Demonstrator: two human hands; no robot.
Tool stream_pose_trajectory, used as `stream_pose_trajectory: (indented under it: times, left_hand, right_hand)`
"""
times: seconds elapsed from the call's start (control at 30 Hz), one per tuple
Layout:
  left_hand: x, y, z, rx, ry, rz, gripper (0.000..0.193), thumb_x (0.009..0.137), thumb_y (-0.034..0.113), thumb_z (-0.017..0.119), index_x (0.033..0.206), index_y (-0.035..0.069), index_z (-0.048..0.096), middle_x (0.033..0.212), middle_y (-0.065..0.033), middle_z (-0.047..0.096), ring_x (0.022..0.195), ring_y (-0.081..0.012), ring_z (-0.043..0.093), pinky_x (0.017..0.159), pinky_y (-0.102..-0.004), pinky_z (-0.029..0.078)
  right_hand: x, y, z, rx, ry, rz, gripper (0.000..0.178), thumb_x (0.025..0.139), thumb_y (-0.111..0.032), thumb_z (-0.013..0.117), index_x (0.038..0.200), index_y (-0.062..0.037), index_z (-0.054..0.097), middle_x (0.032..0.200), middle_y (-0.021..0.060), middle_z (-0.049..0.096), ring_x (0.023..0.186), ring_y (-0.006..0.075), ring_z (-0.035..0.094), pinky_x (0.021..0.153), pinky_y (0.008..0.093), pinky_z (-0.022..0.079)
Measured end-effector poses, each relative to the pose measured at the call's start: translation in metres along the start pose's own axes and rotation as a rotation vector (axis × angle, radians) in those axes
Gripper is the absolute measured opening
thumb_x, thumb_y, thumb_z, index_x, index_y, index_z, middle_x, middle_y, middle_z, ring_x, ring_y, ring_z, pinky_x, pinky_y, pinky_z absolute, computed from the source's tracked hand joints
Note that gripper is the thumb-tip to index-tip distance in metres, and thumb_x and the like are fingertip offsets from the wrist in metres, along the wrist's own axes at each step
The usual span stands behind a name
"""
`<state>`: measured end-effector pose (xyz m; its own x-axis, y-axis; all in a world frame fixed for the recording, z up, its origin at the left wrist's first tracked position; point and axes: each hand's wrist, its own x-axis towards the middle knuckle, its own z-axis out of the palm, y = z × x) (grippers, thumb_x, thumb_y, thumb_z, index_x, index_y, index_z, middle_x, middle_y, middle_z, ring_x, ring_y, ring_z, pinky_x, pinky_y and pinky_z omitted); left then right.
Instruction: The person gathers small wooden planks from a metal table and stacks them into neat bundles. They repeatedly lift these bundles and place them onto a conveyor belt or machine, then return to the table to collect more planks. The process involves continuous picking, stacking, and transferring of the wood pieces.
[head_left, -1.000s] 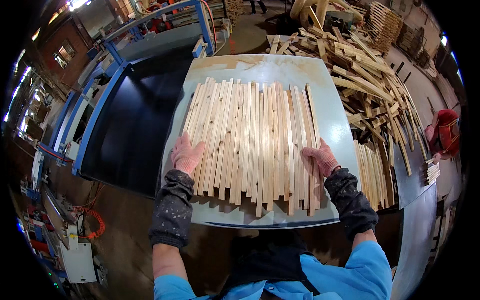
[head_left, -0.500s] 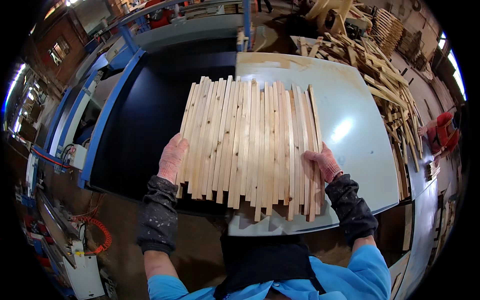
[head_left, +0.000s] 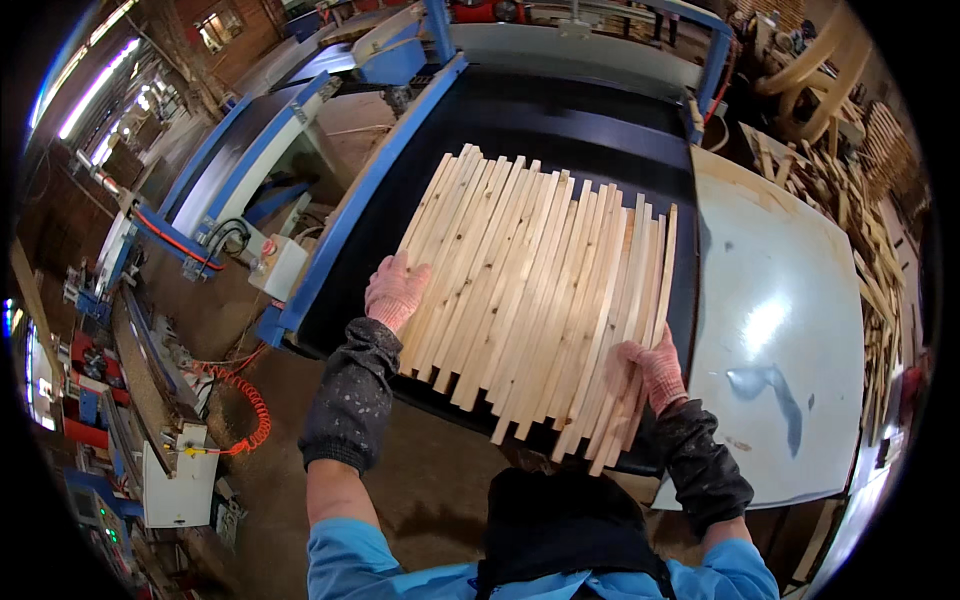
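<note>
A row of several narrow wooden strips (head_left: 525, 300) lies side by side over the black conveyor belt (head_left: 480, 130), their near ends uneven. My left hand (head_left: 397, 291), in a pink knitted glove, grips the row's left edge. On the opposite side my right hand (head_left: 655, 368), gloved alike, presses against the outermost strips with its thumb over the top. Between them the two hands squeeze the row together. Fingers under or behind the strips are partly hidden. The near ends of the strips overhang the belt's front edge.
Right of the belt is a pale, shiny table (head_left: 790, 330) with a wet-looking smear. A blue rail (head_left: 370, 200) borders the belt on the left. Beyond the table lies a heap of loose wood pieces (head_left: 872, 270). An orange coiled hose (head_left: 250, 405) hangs at the lower left.
Both hands have carried the row of strips leftward, off the pale table and fully over the black belt. My view has turned left as well. The grip on both sides stays the same.
</note>
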<state>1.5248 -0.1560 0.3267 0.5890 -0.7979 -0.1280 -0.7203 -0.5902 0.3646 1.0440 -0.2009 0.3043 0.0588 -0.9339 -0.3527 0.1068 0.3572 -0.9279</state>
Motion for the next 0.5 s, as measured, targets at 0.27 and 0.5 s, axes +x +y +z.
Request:
stream_pose_trajectory:
  times: [0.27, 0.5]
  left_hand:
    - [0.065, -0.094, -0.014, 0.298, 0.04, 0.026, 0.095, 0.106, 0.071, 0.042, 0.171, 0.003, 0.029, 0.179, -0.0247, 0.022, 0.166, -0.0452, 0.016, 0.135, -0.0576, 0.008]
    - [0.074, -0.113, -0.002, 0.354, 0.184, 0.053, 0.089, 0.106, 0.068, 0.045, 0.169, 0.005, 0.034, 0.176, -0.0218, 0.03, 0.165, -0.0398, 0.023, 0.134, -0.0537, 0.015]
  right_hand:
    - [0.019, 0.008, 0.139, -0.335, -0.214, -0.072, 0.079, 0.101, -0.024, 0.076, 0.162, -0.0009, 0.032, 0.135, 0.0204, 0.066, 0.115, 0.0314, 0.072, 0.1, 0.0449, 0.06]
    - [0.013, -0.03, 0.156, -1.748, -0.589, -0.09, 0.054, 0.117, -0.05, 0.038, 0.166, -0.0278, 0.047, 0.155, 0.0299, 0.052, 0.117, 0.0367, 0.076, 0.093, 0.0468, 0.065]
